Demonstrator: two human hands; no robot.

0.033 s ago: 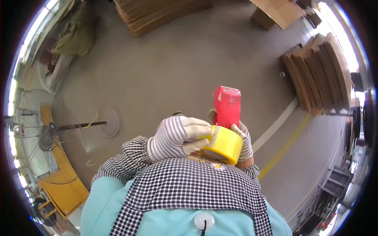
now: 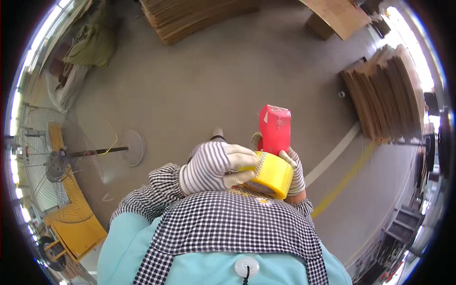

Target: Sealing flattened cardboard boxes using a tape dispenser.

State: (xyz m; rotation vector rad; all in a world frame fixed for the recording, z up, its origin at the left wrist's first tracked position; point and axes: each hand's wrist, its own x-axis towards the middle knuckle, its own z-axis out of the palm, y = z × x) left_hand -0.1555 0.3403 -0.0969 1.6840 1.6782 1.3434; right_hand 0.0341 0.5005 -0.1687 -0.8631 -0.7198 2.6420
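Grey floor extends throughout. Large fan stands at nine o'clock; cardboard stack at two o'clock. Gloved left hand: grip pinching, thumb and fingers on the nine o'clock edge of the yellow tape roll, which sits near four o'clock. Red dispenser projects from the roll toward twelve o'clock. Gloved right hand, partly hidden: grip closed against its three o'clock side.

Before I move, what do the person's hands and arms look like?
The left hand and right hand wear gloves with grey and white stripes and plain pale fingers. The sleeves are black-and-white check, the left one gathered towards the wrist; light-blue cloth shows higher up.
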